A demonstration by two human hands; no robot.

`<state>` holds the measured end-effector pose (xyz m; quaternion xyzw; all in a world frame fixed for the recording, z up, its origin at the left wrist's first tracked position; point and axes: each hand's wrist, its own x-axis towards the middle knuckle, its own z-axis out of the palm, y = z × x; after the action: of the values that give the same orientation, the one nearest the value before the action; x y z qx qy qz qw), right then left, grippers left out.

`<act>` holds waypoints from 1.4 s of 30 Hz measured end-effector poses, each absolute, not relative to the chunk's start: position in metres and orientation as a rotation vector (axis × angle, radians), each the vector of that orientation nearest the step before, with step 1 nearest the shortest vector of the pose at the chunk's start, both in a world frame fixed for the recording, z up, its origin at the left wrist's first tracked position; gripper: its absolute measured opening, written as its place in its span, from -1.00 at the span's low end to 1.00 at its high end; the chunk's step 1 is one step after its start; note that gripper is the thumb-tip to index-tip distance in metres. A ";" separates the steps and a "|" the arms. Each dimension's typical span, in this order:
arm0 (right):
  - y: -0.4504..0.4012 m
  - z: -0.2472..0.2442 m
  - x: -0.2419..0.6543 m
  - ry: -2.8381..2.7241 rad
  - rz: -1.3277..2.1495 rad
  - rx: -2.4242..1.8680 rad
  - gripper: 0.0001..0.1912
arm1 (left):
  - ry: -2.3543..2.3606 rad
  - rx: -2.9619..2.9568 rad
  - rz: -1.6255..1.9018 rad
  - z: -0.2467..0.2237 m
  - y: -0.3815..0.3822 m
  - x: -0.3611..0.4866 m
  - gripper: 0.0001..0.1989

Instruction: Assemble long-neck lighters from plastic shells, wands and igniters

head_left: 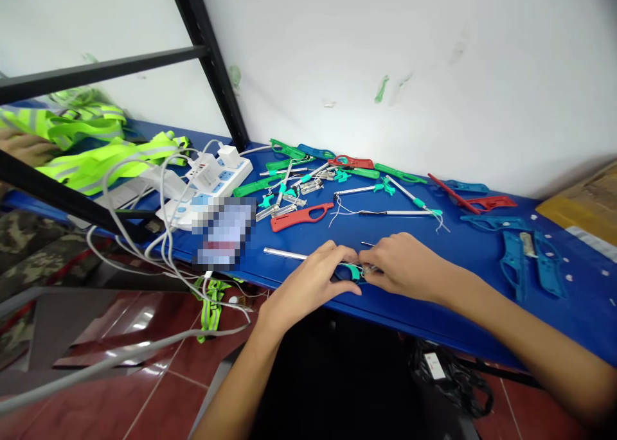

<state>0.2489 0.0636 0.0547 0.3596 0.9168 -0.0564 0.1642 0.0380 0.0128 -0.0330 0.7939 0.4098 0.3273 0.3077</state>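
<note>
Low over the front of the blue table, my left hand (315,279) is closed around a long-necked gas lighter being handled in parts. Its silver metal tube (284,253) points out to the left, and a dark and green piece (354,272) shows between the fingers. My right hand (402,266) meets it from the right, fingertips pinched at the same lighter's end near a small clear part. A thin dark rod tip sticks out above the right fingers. Just beyond lie a red lighter handle shell (301,218) and a loose metal tube (405,213) with thin wires.
Several green, red and blue shells, tubes and wires lie piled by the wall. Blue shell halves (513,263) rest at right, near a cardboard box (585,202). A white power strip (212,193) with cables, a blurred-out phone-like object (226,234) and a black rack post (212,61) stand left. Another person's hand (26,148) touches yellow reflective straps.
</note>
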 end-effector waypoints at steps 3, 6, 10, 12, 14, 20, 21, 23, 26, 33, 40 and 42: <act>0.067 0.052 0.254 2.658 -0.218 1.086 -0.86 | 1.077 2.087 0.867 -0.034 0.013 0.038 -0.53; 0.069 0.048 0.259 2.712 -0.280 1.132 -0.87 | 1.086 2.088 0.869 -0.031 0.013 0.039 -0.51; 0.069 0.037 0.266 2.838 -0.443 1.199 -0.85 | 1.110 2.043 0.858 -0.022 0.014 0.040 -0.60; 0.069 0.030 0.270 2.886 -0.514 1.226 -0.84 | 1.124 2.023 0.846 -0.018 0.014 0.041 -0.75; 0.069 0.023 0.273 2.909 -0.540 1.248 -0.83 | 1.155 2.030 0.844 -0.015 0.015 0.044 -0.79; 0.068 0.011 0.281 2.978 -0.621 1.270 -0.83 | 1.293 2.125 0.890 -0.023 0.023 0.057 -0.91; 0.068 0.010 0.283 2.988 -0.637 1.265 -0.83 | 1.302 2.128 0.901 -0.025 0.024 0.059 -0.92; 0.068 0.012 0.286 3.019 -0.723 1.251 -0.79 | 1.302 2.117 0.943 -0.029 0.027 0.061 -0.94; 0.071 0.015 0.294 3.090 -1.041 1.286 -0.66 | 1.263 2.093 1.013 -0.032 0.030 0.061 -0.90; 0.081 0.012 0.316 3.156 -1.361 1.559 -0.60 | 1.233 2.063 1.058 -0.030 0.028 0.059 -0.81; 0.069 0.008 0.310 3.353 -0.911 1.124 -0.72 | 1.249 2.061 1.094 -0.026 0.026 0.060 -0.79; 0.066 0.005 0.302 3.339 -0.780 1.067 -0.74 | 1.257 2.050 1.114 -0.025 0.025 0.060 -0.80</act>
<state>0.3020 0.0658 0.0051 0.2897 0.9064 -0.2116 -0.2230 0.0601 0.0253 -0.0255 0.7503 0.4602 0.4076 0.2431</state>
